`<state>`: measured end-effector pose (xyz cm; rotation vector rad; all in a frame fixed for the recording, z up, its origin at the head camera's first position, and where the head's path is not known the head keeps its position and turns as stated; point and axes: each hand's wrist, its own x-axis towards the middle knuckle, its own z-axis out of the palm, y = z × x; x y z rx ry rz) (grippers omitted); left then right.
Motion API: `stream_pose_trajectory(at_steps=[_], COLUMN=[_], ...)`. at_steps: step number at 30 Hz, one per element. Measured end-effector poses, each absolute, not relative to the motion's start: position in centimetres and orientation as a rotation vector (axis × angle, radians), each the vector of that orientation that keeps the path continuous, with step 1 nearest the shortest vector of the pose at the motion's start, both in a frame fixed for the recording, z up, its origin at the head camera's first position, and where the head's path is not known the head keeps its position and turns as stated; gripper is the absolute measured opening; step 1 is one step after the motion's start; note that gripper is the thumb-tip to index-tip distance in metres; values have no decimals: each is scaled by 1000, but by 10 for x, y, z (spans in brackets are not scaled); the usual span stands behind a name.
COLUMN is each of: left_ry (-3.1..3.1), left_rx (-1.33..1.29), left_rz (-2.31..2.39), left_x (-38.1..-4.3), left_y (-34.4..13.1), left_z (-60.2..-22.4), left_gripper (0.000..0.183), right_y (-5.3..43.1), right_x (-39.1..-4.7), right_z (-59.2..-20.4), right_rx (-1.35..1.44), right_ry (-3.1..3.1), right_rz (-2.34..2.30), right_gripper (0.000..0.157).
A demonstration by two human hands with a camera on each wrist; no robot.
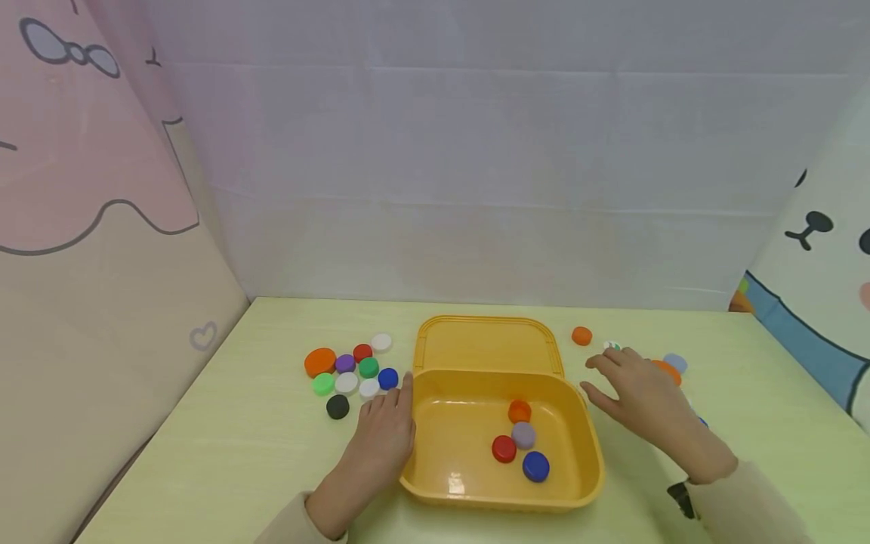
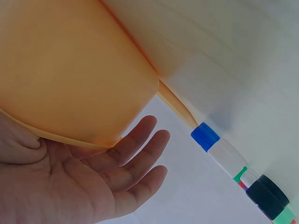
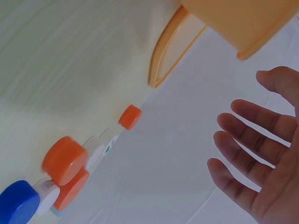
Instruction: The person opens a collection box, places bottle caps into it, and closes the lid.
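Note:
A yellow plastic box (image 1: 448, 438) stands in the middle of the table, holding several bottle caps: an orange cap (image 1: 519, 411), a lilac cap (image 1: 523, 435), a red cap (image 1: 504, 449) and a blue cap (image 1: 535, 467). My left hand (image 1: 382, 434) rests against the box's left rim, its index finger along the edge; in the left wrist view its other fingers (image 2: 135, 170) stretch out loosely. Raised to the right of the box, my right hand (image 1: 642, 400) has spread fingers and holds nothing. It partly covers the caps on that side.
Left of the box lies a group of caps, among them a large orange cap (image 1: 320, 363) and a black cap (image 1: 337, 406). The box's yellow lid (image 1: 487, 344) lies behind it. At right are a small orange cap (image 1: 581, 335) and a grey-blue cap (image 1: 675, 363).

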<state>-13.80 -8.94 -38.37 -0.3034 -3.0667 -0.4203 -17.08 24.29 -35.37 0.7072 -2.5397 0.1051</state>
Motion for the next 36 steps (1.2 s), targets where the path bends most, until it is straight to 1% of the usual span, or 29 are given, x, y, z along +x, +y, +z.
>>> stream_pose_trajectory(at_steps=[9, 18, 26, 36], left_ry=[-3058, -3063, -3061, -3059], left_rx=[-320, -316, -320, -323], left_rz=[-433, -442, -428, -418], left_x=[-138, -138, -137, -135], left_y=[-90, -90, -89, -89], left_z=[-384, -383, -382, -379], left_gripper=[53, 52, 52, 52], right_y=[272, 295, 311, 322], right_x=[-175, -178, -179, -182], right_z=[-360, -368, -380, -387], right_rx=[599, 477, 449, 373], right_ry=[-2662, -2858, -2941, -3037], right_rz=[93, 46, 21, -54], right_gripper=[27, 30, 21, 25])
